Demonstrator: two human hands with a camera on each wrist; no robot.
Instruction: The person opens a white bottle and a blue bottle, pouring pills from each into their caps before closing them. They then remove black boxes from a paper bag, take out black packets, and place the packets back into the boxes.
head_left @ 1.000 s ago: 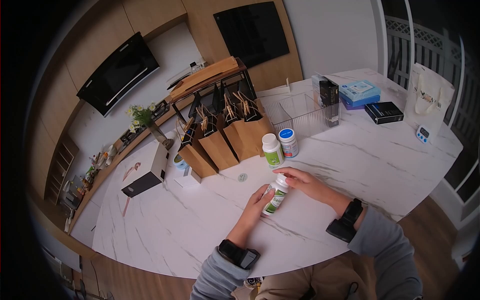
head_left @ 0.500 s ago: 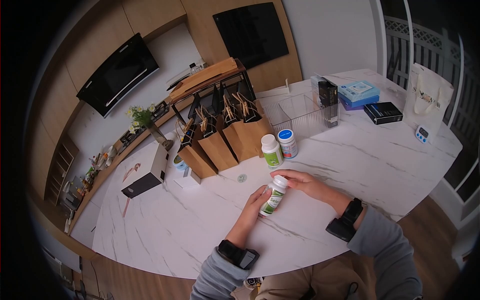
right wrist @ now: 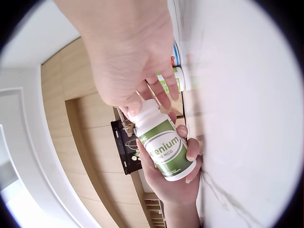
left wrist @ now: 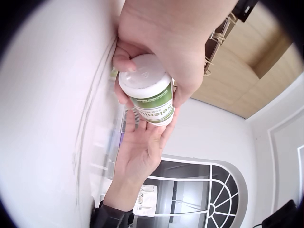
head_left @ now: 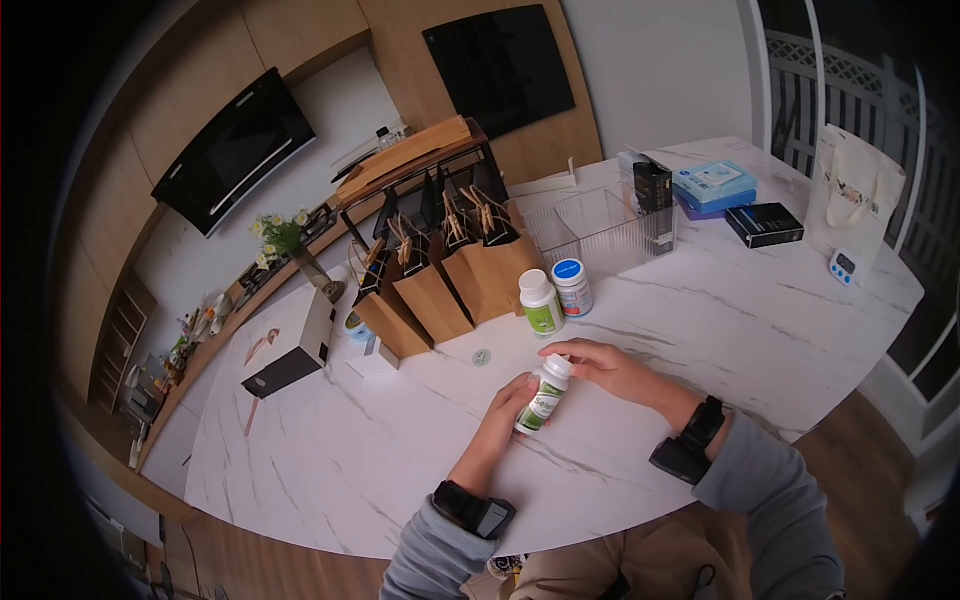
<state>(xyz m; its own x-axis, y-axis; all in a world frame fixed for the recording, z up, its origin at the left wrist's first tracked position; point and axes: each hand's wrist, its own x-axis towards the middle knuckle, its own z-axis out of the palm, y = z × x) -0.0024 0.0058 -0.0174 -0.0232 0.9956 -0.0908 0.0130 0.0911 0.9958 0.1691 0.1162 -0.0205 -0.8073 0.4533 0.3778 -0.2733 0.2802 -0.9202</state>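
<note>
My left hand (head_left: 508, 405) grips a white selenium pill bottle (right wrist: 164, 149) with a green label, its fingers and thumb wrapped round the body. The bottle tilts over the front of the table, cap end up and away from me. At its top, my right hand (head_left: 615, 367) holds the white cap (right wrist: 145, 112) with thumb and fingers. From beneath, the left wrist view has the bottle's white base (left wrist: 145, 76) in the left palm. Just beyond the hands stand a white-capped green-label bottle (head_left: 542, 312) and a blue-lidded bottle (head_left: 574, 291).
Several brown paper bags (head_left: 432, 305) clipped with clothespins stand before a rack. Behind the bottles is a clear divided organizer (head_left: 600, 235). A small round sticker (head_left: 482, 357) lies on the marble-patterned table (head_left: 350, 460). A white box (head_left: 290, 340) sits left; a timer (head_left: 842, 267) stands right.
The held bottle has shifted slightly left and turned a little, showing more of its label. The right fingers have moved a little around the cap. The standing bottles stay put.
</note>
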